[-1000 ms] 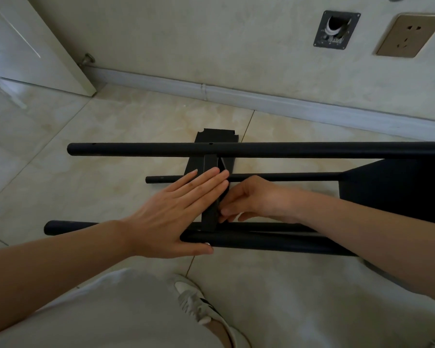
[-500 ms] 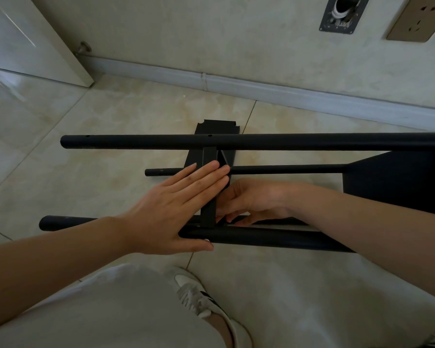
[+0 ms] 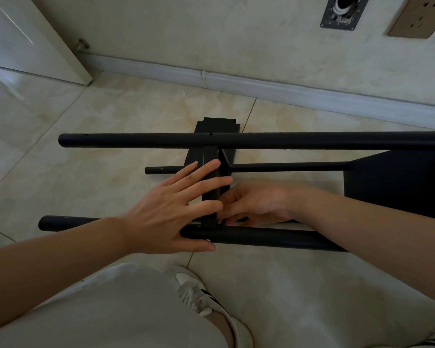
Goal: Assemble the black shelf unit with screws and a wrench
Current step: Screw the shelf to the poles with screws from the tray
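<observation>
- Shelf unit, matte black round tubes and flat panels, lying on its side on glossy beige floor tiles near a pale wall with white skirting.
- Left hand: fingers straight, spread flat over the upright black panel; thumb under the near tube.
- Right hand: fingers curled behind that panel; what this grip holds cannot be told.
</observation>
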